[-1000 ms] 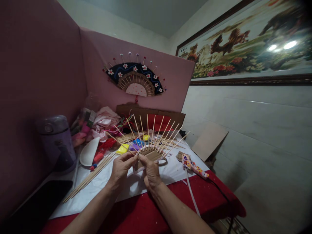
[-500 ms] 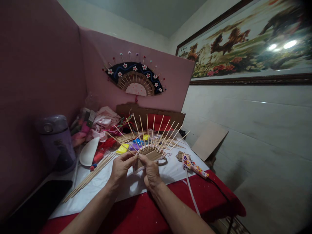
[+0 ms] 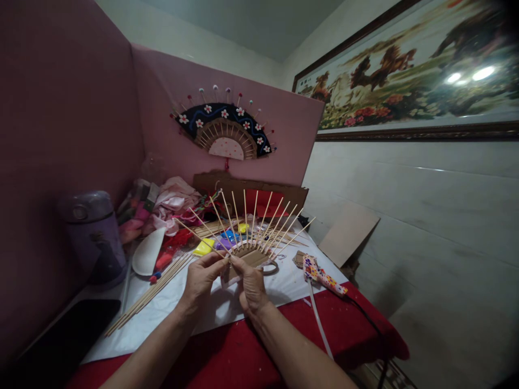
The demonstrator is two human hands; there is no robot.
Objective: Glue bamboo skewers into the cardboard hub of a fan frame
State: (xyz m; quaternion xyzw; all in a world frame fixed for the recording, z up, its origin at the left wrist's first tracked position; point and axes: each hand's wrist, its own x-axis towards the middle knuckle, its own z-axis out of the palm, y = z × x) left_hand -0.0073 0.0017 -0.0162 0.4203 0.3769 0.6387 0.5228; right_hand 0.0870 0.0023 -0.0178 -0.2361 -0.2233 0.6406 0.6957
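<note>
A half-round cardboard piece point(image 3: 252, 257) with several thin wooden sticks fanning up from its curved edge is held above the table. My left hand point(image 3: 204, 274) pinches its left corner, at the base of the lowest left stick. Right beside it, my right hand point(image 3: 250, 282) grips the same corner with the thumb on the cardboard's face. The two thumbs nearly touch. A brown ring-like strip point(image 3: 271, 267) shows at the cardboard's right end. Behind the sticks lie a yellow packet point(image 3: 203, 247) and a blue packet point(image 3: 230, 235).
Loose sticks point(image 3: 152, 292) lie left of my hands, near a white bowl-like piece point(image 3: 148, 254), a purple bottle point(image 3: 94, 237) and a black flat object point(image 3: 68, 335). On the right rests a flower-patterned glue gun point(image 3: 324, 276) with a cord. A decorated fan point(image 3: 225, 127) hangs on the pink board behind.
</note>
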